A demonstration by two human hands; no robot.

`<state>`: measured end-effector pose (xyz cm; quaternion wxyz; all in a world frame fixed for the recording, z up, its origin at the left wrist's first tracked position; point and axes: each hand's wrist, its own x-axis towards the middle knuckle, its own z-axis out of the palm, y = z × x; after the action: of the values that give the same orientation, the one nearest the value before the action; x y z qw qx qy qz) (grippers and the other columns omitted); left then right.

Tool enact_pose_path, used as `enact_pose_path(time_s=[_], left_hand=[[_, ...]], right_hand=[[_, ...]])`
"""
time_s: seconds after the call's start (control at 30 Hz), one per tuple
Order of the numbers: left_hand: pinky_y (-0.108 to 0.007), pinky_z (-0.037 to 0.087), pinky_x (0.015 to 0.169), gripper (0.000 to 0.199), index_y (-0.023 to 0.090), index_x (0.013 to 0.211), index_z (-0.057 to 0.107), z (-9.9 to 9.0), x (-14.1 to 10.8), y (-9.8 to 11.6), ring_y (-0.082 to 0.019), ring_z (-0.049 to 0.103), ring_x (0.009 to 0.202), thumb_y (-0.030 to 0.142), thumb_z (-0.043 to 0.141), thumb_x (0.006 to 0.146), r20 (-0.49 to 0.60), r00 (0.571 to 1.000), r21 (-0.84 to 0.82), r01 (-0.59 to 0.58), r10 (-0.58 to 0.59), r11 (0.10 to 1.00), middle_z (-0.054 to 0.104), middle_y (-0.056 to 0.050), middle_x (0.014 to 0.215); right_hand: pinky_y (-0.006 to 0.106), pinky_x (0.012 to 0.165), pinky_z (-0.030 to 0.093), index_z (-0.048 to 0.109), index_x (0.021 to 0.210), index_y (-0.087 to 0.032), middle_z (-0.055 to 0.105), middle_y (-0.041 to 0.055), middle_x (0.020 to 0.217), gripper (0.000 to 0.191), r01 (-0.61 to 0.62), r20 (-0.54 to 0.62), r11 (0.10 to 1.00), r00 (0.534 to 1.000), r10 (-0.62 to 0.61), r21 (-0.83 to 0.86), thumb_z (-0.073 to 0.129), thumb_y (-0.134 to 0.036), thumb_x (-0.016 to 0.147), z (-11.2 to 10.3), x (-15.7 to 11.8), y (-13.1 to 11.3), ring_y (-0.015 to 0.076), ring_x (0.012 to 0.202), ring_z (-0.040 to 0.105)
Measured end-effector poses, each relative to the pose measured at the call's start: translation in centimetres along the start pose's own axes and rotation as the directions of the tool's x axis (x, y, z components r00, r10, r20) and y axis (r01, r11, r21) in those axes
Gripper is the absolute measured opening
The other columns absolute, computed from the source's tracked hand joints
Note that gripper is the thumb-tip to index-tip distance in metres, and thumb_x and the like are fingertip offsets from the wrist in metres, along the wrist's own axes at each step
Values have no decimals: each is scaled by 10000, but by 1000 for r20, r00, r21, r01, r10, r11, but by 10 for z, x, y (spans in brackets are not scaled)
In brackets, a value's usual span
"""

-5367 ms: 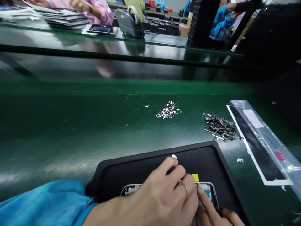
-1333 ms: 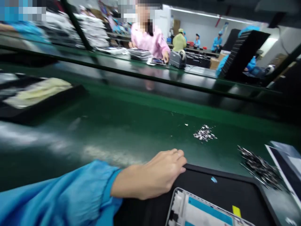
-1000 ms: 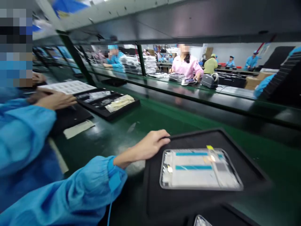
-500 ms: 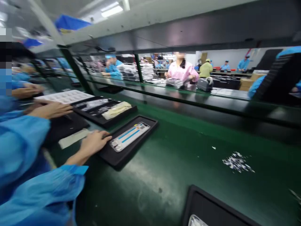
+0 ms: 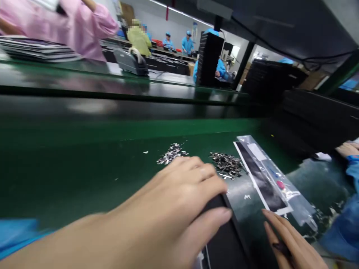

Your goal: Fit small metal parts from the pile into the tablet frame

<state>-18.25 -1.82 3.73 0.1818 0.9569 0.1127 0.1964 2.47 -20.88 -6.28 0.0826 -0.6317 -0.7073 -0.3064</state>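
A: Left hand (image 5: 179, 201) lies flat, fingers spread and draped over the far corner of the black tray (image 5: 224, 239), likely to steady it. Not pinching anything.

B: Right hand (image 5: 291, 244)?

A: Just right of the tray, fingers loosely extended, with something thin and dark against them; can't tell if it's gripped.

B: Parts?

A: Beyond the tray on the green worktop (image 5: 70, 168): a loose heap of bright metal clips (image 5: 171, 154), then a darker heap of thin metal strips (image 5: 226, 164) to its right. Both sit within arm's reach. Right of the tray lies a glossy clear bag with a black strip (image 5: 262, 177), flat.

B: Tray finish?

A: Matte, rounded edge.
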Motion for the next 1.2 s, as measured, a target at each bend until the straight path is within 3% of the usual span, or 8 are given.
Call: enact_pose_path(time_s=[0.07, 0.17, 0.3, 0.37, 0.53, 0.73, 1.0, 1.2], left_hand=[[-300, 380, 738, 169, 197, 822, 589, 12, 46, 10, -183, 497, 807, 247, 429, 839, 100, 994, 27, -53, 50, 998, 569, -11, 830], [-309, 383, 677, 177, 158, 723, 586, 44, 93, 2, -183, 503, 728, 175, 437, 817, 248, 966, 120, -101, 68, 988, 562, -26, 726], [-362, 367, 714, 147, 123, 658, 563, 101, 108, -23, -223, 485, 790, 96, 455, 755, 307, 949, 185, -141, 79, 973, 550, -66, 767], [-396, 347, 752, 99, 114, 708, 572, 117, 103, -31, -252, 461, 861, 96, 479, 736, 320, 945, 214, -146, 72, 966, 544, -86, 826], [-358, 359, 697, 100, 115, 691, 579, 115, 98, -32, -215, 483, 771, 87, 493, 732, 367, 930, 238, -110, 15, 965, 558, -67, 791], [-381, 331, 702, 261, 102, 691, 588, 124, 104, -23, -242, 477, 789, 285, 453, 819, 327, 945, 265, -108, 16, 958, 565, -87, 766], [-330, 322, 659, 156, 120, 679, 561, 120, 104, -24, -196, 465, 735, 92, 432, 762, 330, 943, 237, -132, 48, 963, 546, -55, 743], [-361, 326, 669, 195, 99, 688, 572, 126, 107, -18, -223, 473, 740, 171, 431, 802, 352, 934, 216, -141, 58, 966, 551, -89, 753]], right_hand=[[202, 724, 443, 434, 1135, -75, 602, 74, 950, 347, -122, 9, 993, 993, 122, 2, 435, -142, 794, -3, -6, 7, 148, 867, 576], [187, 713, 441, 449, 1098, -91, 601, 75, 940, 310, -224, 38, 974, 974, 223, 35, 444, -162, 796, 0, -11, 12, 145, 889, 565], [211, 736, 429, 454, 1068, -89, 590, 96, 933, 275, -262, 25, 960, 965, 261, 98, 428, -170, 806, 8, -9, 16, 147, 858, 566], [222, 733, 423, 445, 1069, -75, 589, 107, 920, 276, -241, 7, 963, 970, 242, 119, 421, -169, 810, 11, -7, 18, 153, 851, 563], [235, 709, 418, 432, 1074, -59, 587, 114, 907, 285, -246, -1, 952, 968, 250, 184, 427, -140, 802, 17, 0, 19, 160, 846, 556], [240, 716, 417, 461, 1035, -63, 590, 114, 897, 253, -276, -4, 936, 959, 284, 220, 444, -125, 790, 23, 7, 20, 156, 854, 555], [245, 723, 415, 460, 1037, -57, 591, 120, 907, 253, -271, -2, 938, 961, 278, 216, 439, -128, 795, 25, 11, 21, 156, 856, 556], [227, 731, 408, 476, 1022, -49, 594, 119, 897, 246, -251, -8, 944, 966, 259, 215, 447, -122, 790, 27, 10, 23, 141, 852, 557]])
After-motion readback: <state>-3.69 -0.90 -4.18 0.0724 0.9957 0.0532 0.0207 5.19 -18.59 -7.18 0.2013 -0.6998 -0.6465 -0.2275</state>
